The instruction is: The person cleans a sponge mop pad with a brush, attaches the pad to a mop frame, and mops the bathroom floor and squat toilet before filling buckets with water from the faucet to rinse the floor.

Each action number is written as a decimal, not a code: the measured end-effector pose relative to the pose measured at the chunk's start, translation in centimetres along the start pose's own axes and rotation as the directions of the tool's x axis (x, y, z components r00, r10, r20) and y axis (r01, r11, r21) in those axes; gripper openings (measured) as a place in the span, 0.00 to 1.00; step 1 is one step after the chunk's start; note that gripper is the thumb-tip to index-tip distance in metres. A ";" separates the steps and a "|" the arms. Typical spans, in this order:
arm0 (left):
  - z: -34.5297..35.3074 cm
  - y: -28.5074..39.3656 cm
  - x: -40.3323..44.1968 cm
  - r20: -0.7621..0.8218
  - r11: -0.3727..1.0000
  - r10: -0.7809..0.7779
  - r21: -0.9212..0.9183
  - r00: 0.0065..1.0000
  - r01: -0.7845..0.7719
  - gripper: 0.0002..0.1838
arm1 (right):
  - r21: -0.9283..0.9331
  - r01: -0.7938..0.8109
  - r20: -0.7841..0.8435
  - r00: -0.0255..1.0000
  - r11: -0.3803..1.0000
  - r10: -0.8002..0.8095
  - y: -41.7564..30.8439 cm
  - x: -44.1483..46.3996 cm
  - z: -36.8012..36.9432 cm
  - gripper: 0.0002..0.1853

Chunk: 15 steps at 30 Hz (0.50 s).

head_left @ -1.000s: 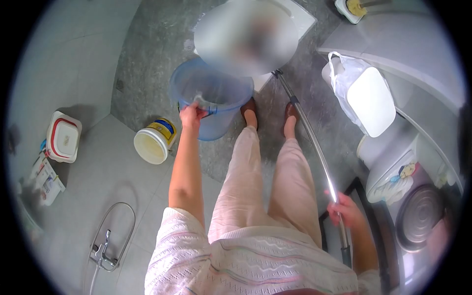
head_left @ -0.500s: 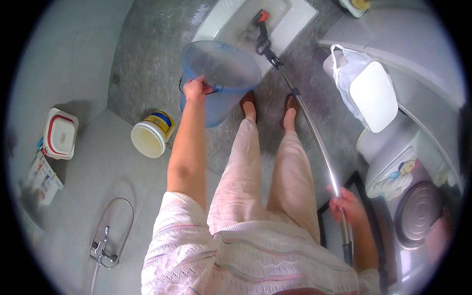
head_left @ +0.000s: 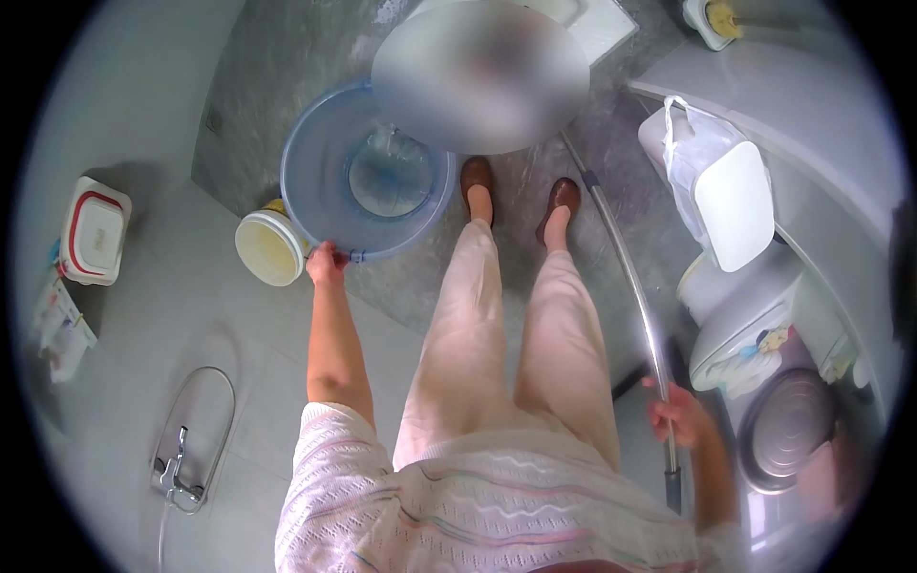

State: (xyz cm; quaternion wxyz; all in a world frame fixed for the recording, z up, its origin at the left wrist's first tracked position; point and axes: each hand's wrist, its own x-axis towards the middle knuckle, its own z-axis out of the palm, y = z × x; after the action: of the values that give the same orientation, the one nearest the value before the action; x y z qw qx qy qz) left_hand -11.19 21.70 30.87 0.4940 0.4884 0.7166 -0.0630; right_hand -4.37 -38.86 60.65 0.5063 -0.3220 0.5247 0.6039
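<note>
My left hand (head_left: pixel 327 263) is closed on the near rim of a large blue plastic bucket (head_left: pixel 310 181), by its handle joint. The bucket's mouth faces up towards me and its pale round bottom shows; whether water lies in it I cannot tell. My right hand (head_left: pixel 678 413) is wrapped round the silver mop pole (head_left: pixel 626 267), near its dark grip end. The pole slants up and away past my right foot. A blurred oval patch hides its far end and most of the white squat toilet (head_left: pixel 604 33).
A small white bucket (head_left: pixel 272 253) stands against the blue bucket's left side. A shower tap (head_left: pixel 181 477) with a hose is on the left wall. At right are a bin with a white lid (head_left: pixel 734 205) and plastic bag, and a round metal lid (head_left: pixel 788 430).
The blue bucket has moved left and towards me, away from the squat toilet, turning its mouth upward. My left hand went with it. My right hand stays on the pole.
</note>
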 end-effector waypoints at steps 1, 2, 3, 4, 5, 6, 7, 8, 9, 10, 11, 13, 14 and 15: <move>-0.8 -1.2 0.2 -0.023 0.999 -0.002 -0.050 1.000 0.001 0.06 | 0.018 -0.024 -0.004 1.000 1.000 0.024 0.1 -0.2 -0.1 0.23; -1.6 -2.5 1.0 -0.075 0.999 -0.026 -0.041 0.997 0.023 0.05 | 0.038 -0.047 -0.009 0.999 0.998 0.047 0.3 -0.2 -0.3 0.23; -2.2 -3.7 2.1 -0.121 0.999 -0.046 -0.034 0.992 0.042 0.05 | 0.056 -0.051 0.018 0.999 0.997 0.050 0.7 -0.1 -0.7 0.22; -2.7 -4.8 3.3 -0.166 0.998 -0.067 -0.026 0.984 0.063 0.04 | 0.075 -0.056 0.044 0.998 0.996 0.053 1.2 0.1 -1.4 0.21; -3.0 -5.6 3.7 -0.191 0.995 -0.098 -0.018 0.977 0.096 0.04 | 0.096 -0.064 0.068 0.996 0.993 0.057 1.5 0.3 -2.0 0.20; -3.2 -6.3 4.1 -0.216 0.992 -0.128 -0.011 0.968 0.129 0.04 | 0.134 -0.089 0.075 0.994 0.987 0.080 1.8 0.3 -2.5 0.19; -3.5 -7.1 4.7 -0.242 0.987 -0.157 -0.005 0.957 0.161 0.04 | 0.172 -0.115 0.083 0.991 0.978 0.102 1.9 0.3 -2.8 0.18; -3.7 -7.9 5.2 -0.252 0.985 -0.173 -0.015 0.952 0.175 0.03 | 0.211 -0.143 0.092 0.988 0.967 0.126 2.0 0.3 -3.0 0.17; -4.0 -8.6 5.8 -0.262 0.982 -0.188 -0.025 0.947 0.188 0.03 | 0.200 -0.138 0.089 0.988 0.970 0.122 2.0 0.4 -3.0 0.16; -4.1 -9.3 6.4 -0.272 0.979 -0.204 -0.033 0.940 0.203 0.02 | 0.190 -0.134 0.085 0.989 0.973 0.120 2.0 0.4 -3.0 0.15; -4.3 -9.9 7.1 -0.260 0.975 -0.217 -0.018 0.941 0.220 0.02 | 0.179 -0.132 0.081 0.990 0.975 0.119 2.0 0.6 -3.1 0.14; -4.7 -10.9 7.8 -0.242 0.968 -0.240 0.012 0.940 0.250 0.03 | 0.232 -0.202 0.137 0.975 0.951 0.174 2.0 1.1 -3.7 0.13; -4.7 -11.3 8.0 -0.232 0.972 -0.227 0.004 0.946 0.234 0.04 | 0.256 -0.237 0.168 0.966 0.937 0.198 2.0 1.4 -4.0 0.13; -4.7 -11.5 8.1 -0.223 0.976 -0.212 -0.005 0.951 0.217 0.05 | 0.245 -0.241 0.159 0.966 0.939 0.206 2.0 1.6 -4.3 0.13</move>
State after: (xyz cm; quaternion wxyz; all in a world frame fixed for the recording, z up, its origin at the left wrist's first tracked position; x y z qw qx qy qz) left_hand -23.31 23.60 22.53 0.3963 0.4163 0.8155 -0.0681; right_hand -7.34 -42.40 58.82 0.5055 -0.1502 0.5988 0.6028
